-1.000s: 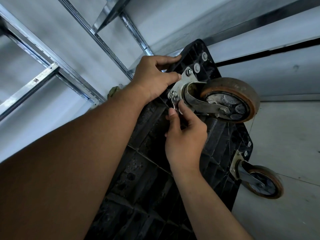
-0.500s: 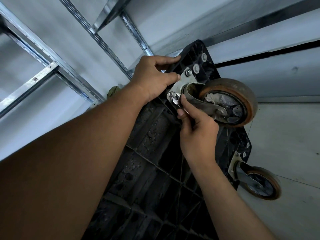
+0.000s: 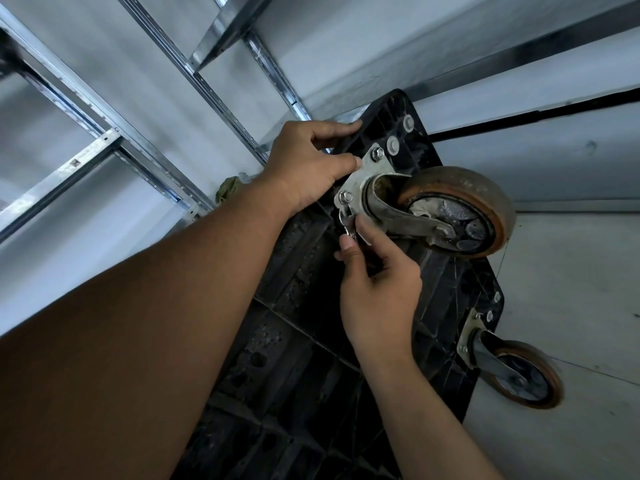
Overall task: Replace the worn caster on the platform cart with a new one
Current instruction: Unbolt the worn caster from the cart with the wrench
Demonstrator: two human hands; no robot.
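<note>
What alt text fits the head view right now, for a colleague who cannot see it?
A left hand grips the edge of a black platform cart, its ribbed underside facing the camera, thumb against the mounting plate of a dirty orange-rimmed caster. The right hand pinches a small metal part just below the plate's lower bolt. A second caster sits lower right.

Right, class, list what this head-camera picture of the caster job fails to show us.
Head view, small metal part pinched by the right hand: too small, partly covered by its fingers.
Head view, mounting plate: only two bolts show; the fork and right hand hide the rest.
Head view, cart: lower end hidden by the left forearm, cut by the bottom edge.
</note>
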